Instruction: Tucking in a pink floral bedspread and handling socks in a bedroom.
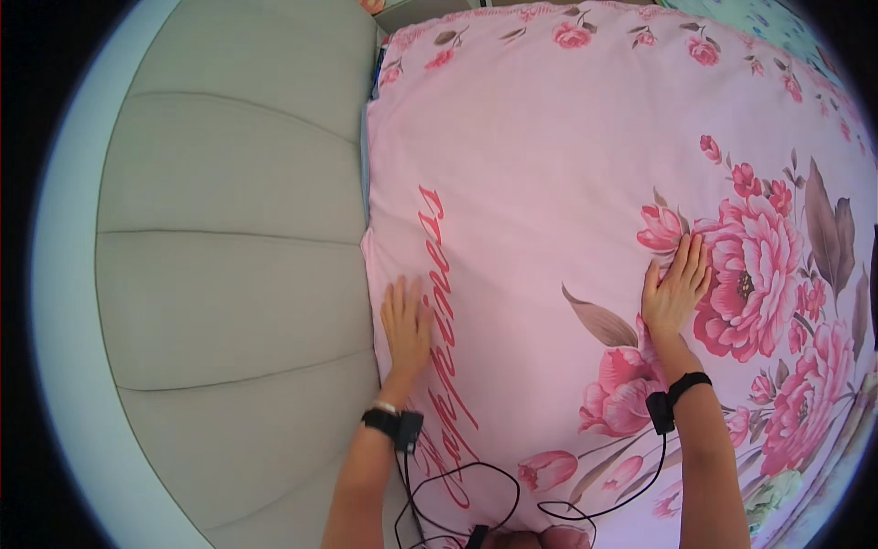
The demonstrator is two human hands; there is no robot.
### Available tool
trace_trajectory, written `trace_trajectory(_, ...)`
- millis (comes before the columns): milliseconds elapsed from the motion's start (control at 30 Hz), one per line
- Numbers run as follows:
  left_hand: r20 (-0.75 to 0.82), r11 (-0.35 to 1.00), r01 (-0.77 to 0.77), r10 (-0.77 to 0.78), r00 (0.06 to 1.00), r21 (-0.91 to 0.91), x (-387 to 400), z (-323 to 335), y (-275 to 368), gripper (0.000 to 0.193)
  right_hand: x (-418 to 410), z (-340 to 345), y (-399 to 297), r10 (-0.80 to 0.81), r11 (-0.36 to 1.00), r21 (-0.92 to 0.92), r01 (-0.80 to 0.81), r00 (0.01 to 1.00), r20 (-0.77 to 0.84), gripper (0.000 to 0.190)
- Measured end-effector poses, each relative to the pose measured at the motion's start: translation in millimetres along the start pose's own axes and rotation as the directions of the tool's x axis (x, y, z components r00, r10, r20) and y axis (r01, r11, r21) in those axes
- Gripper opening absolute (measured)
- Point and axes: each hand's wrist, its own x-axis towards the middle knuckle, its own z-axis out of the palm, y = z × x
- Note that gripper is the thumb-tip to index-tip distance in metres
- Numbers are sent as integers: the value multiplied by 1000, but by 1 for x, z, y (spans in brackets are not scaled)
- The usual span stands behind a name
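A pink bed sheet or quilt cover (521, 206), printed with large peonies and leaves, spreads out before me. My left hand (406, 322) lies palm down near its left edge, beside a line of red cursive lettering (446, 322); the fingers are apart and slightly blurred. Farther right, my right hand (675, 291) rests palm down at the left side of a big printed peony (748, 281), thumb spread from the fingers. Neither hand holds anything. Small creases run through the cloth around both hands.
A padded grey headboard (233, 295) with stitched seams borders the cloth on the left. Black wrist straps with small boxes (409, 431) trail cables (518, 480) over the cloth near my body. Another patterned fabric (754, 20) shows at the far right corner.
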Motion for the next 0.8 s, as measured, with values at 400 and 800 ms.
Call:
trace_trajectory(400, -99, 990, -143, 142, 985, -3, 27, 30, -62, 75, -3, 3, 7, -28, 998, -50, 24, 997, -76, 63)
trace_trajectory(800, -150, 981, -131, 109, 983, -142, 37, 46, -81, 73, 7, -15, -22, 65, 998, -4, -65, 994, -90, 52)
